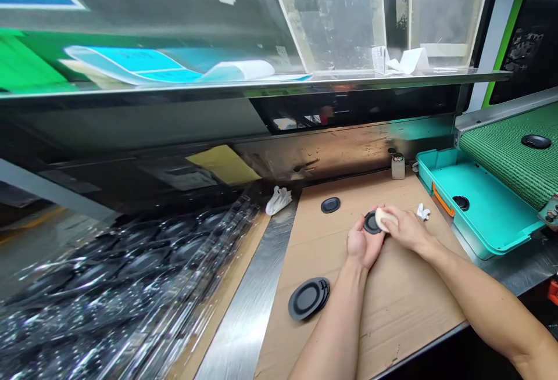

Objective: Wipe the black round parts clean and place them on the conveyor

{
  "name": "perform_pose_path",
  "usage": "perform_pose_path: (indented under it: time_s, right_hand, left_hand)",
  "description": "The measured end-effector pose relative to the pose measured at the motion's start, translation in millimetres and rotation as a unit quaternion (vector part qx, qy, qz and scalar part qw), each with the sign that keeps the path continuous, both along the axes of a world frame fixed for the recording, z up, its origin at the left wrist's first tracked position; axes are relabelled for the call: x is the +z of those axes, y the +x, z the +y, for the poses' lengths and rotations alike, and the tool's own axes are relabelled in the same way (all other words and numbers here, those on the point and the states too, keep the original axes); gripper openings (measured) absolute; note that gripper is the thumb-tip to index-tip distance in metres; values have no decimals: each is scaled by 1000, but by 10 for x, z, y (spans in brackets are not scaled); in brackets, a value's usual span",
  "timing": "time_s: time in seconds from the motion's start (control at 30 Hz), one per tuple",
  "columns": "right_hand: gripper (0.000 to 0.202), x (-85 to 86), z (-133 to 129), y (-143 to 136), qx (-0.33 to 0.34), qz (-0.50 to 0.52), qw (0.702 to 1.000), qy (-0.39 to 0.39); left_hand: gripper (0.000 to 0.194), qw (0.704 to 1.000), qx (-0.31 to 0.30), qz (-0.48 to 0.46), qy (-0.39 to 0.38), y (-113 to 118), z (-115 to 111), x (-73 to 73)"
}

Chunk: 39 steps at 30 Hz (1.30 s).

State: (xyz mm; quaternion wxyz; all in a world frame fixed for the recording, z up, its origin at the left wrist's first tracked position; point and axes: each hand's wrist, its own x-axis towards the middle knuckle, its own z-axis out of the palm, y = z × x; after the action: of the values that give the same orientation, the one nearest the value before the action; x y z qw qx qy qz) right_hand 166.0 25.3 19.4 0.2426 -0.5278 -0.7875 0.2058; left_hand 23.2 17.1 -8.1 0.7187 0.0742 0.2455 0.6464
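My left hand [362,245] holds a round black disc [370,222] above the brown cardboard sheet [405,293]. In my right hand [407,229] is a cream-coloured pad [384,219], pressed against the right side of that disc. One more black disc [330,205] lies on the cardboard farther back, to the left of my hands. Nearer to me, a small overlapping stack of black discs [307,298] rests left of my left forearm. A crumpled white scrap [422,212] lies just beyond my right hand.
A teal bin [492,208] with a black disc inside stands at right, beside a green conveyor belt [518,142] carrying another disc. A small bottle [398,166] stands at the back. Clear plastic trays [143,258] of black parts fill the left. A shelf [349,81] crosses above.
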Motion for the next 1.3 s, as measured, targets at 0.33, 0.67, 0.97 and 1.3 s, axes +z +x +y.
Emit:
perform_pose_path:
  time_s: [0.33,0.67,0.97,1.3]
  right_hand:
    - [40,-37,102,81,-70,106,990,60]
    - [40,-42,-8,-13,32,174,983,55]
    - [36,6,-37,13,108,90,990,32]
    - [30,6,56,82,128,107,986,-21]
  left_hand:
    - [36,999,0,-42,-6,-108,5,16]
    - [16,999,-30,-26,8,-50,11,21]
    - [36,999,-45,-4,13,-27,11,-15]
    - [37,997,-65,32,17,-28,-5,-10]
